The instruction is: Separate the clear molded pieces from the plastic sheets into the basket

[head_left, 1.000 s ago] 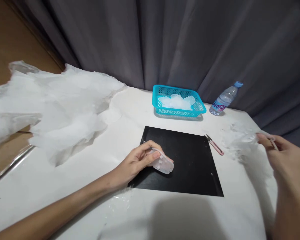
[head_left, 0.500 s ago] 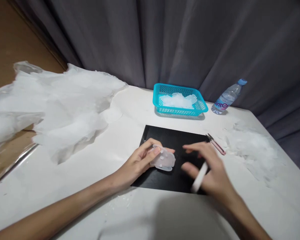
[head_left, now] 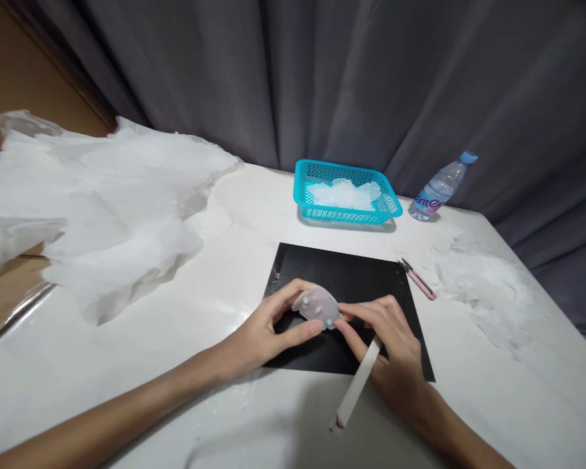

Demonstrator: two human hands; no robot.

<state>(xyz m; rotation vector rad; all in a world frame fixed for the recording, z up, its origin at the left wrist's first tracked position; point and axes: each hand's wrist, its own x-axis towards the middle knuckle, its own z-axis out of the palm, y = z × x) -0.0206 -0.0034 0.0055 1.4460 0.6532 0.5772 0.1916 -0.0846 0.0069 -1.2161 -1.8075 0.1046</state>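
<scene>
My left hand (head_left: 268, 326) grips a small translucent white plastic piece (head_left: 316, 306) over the black mat (head_left: 346, 273), fingers curled around its left side. My right hand (head_left: 385, 348) meets the piece from the right, fingertips touching its edge. A long white stick-like tool (head_left: 356, 384) lies gripped in that hand, its tip pointing toward me.
A turquoise basket (head_left: 344, 212) with clear plastic pieces stands behind the mat. A water bottle (head_left: 439, 189) lies at the back right. Pink snips (head_left: 420, 280) rest right of the mat beside a heap of plastic scraps (head_left: 488, 286). A large white plastic pile (head_left: 102, 208) covers the left.
My right hand came from the scrap heap on the right to the mat and now touches the plastic piece. My left hand tilted the piece up slightly.
</scene>
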